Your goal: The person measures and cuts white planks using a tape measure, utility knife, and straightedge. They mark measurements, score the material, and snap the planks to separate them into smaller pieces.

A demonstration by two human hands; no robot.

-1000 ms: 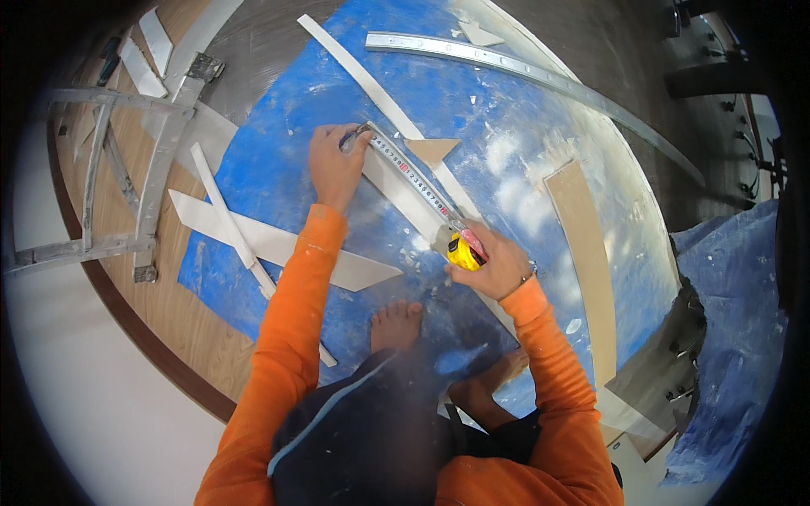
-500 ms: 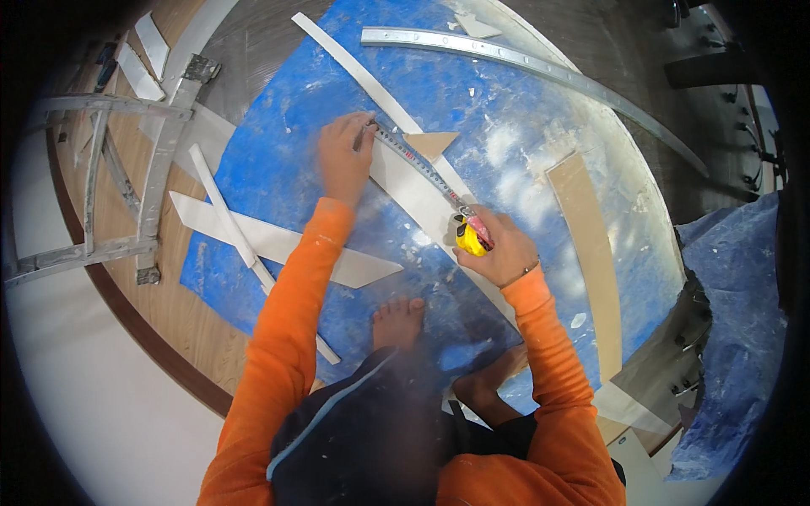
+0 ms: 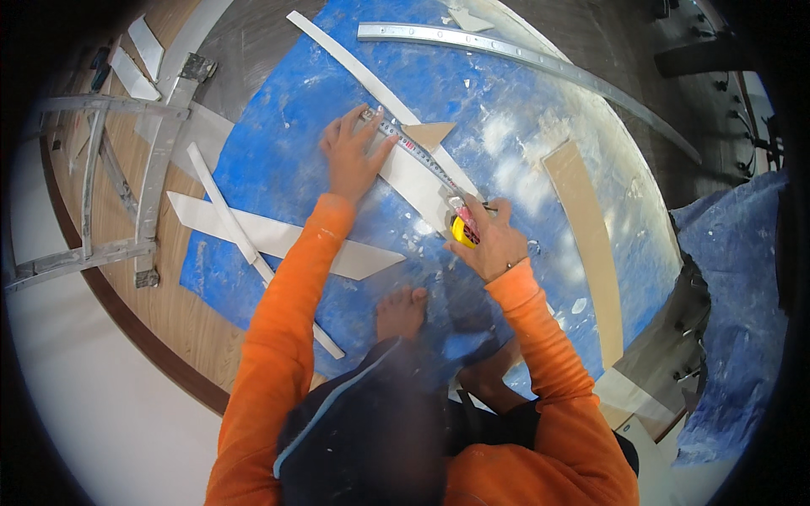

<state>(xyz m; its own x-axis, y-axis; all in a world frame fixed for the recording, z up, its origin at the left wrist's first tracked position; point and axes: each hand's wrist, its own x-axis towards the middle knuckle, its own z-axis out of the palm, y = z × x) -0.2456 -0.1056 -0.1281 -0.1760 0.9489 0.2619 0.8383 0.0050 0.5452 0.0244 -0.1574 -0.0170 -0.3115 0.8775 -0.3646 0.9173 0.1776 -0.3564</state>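
Observation:
A tape measure (image 3: 463, 232) with a yellow and pinkish-red case sits in my right hand (image 3: 498, 244), fingers wrapped around it. Its metal blade (image 3: 418, 152) runs out up and left over a long white board strip (image 3: 413, 190). At the blade's far end, my left hand (image 3: 354, 160) holds it, thumb on one side and fingertips on the other. Part of the strip is hidden under my right hand. Beside the blade lies a small tan triangular offcut (image 3: 430, 133). Another narrow white strip (image 3: 350, 63) extends beyond it toward the upper left.
Blue, dust-smeared sheeting (image 3: 278, 126) covers the floor under my bare feet. A perforated metal channel (image 3: 506, 52) lies at the far side, a tan board strip (image 3: 586, 244) at right. Crossed white strips (image 3: 287, 240) lie at left, near a metal stepladder or trestle (image 3: 156, 185).
My left hand's fingers have spread from a tighter pinch at the blade's end. My right hand has shifted slightly left and away from me, turning the tape case.

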